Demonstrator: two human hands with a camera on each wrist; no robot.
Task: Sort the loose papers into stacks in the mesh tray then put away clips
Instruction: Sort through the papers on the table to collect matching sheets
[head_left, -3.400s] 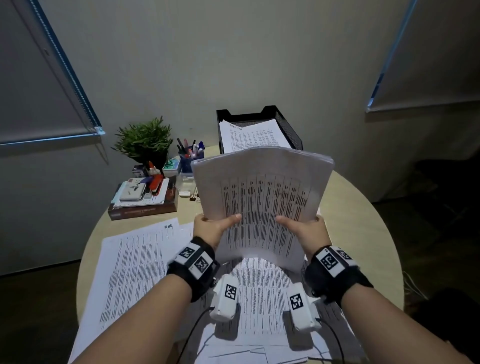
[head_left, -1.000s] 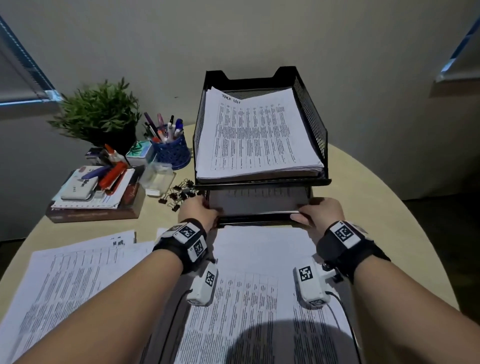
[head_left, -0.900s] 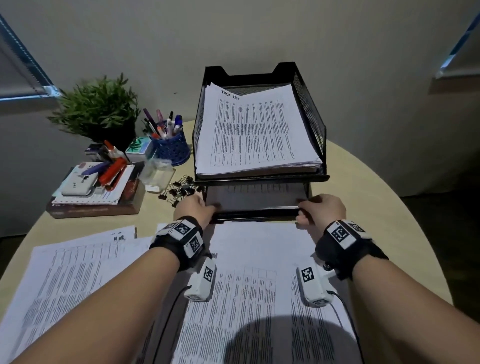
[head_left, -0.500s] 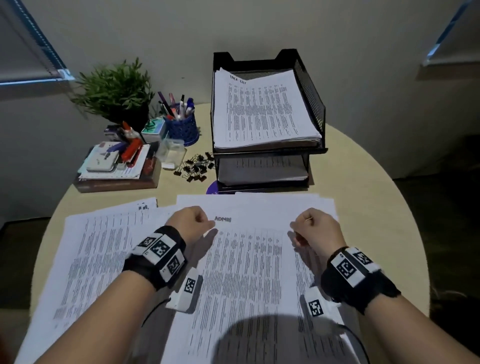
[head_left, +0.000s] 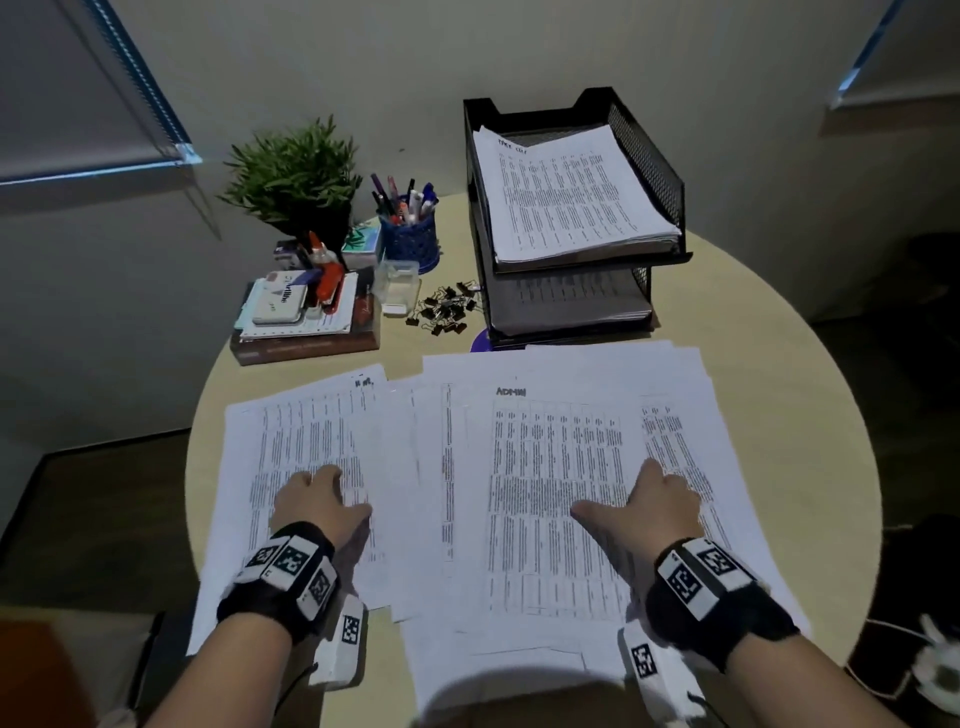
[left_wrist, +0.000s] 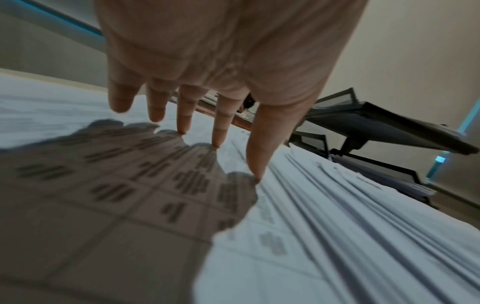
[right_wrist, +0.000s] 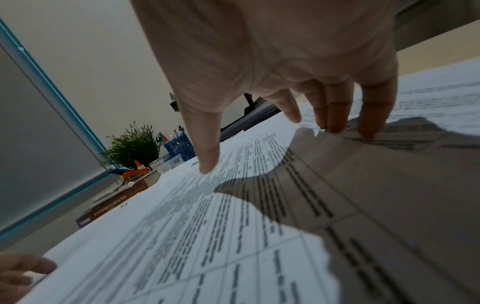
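Observation:
Loose printed papers (head_left: 550, 483) lie fanned over the near half of the round table (head_left: 779, 395). My left hand (head_left: 324, 501) rests on the left sheets, its spread fingertips (left_wrist: 217, 142) touching the paper (left_wrist: 311, 236). My right hand (head_left: 652, 506) lies flat on the sheet headed ADMIN, with straight fingers (right_wrist: 335, 123) pressing the paper (right_wrist: 207, 236). The black two-tier mesh tray (head_left: 647, 156) stands at the back and holds a paper stack on each tier. A pile of black binder clips (head_left: 444, 309) lies just left of the tray.
Left of the clips stand a clear plastic box (head_left: 397, 286), a blue pen cup (head_left: 408, 236) and a potted plant (head_left: 296, 176). A brown book (head_left: 306, 343) carries stationery at the back left. The table's right side beyond the papers is bare.
Both hands left the lower tray tier, where they had put a paper stack, and came back toward me. They now lie spread on the loose sheets, the left further left.

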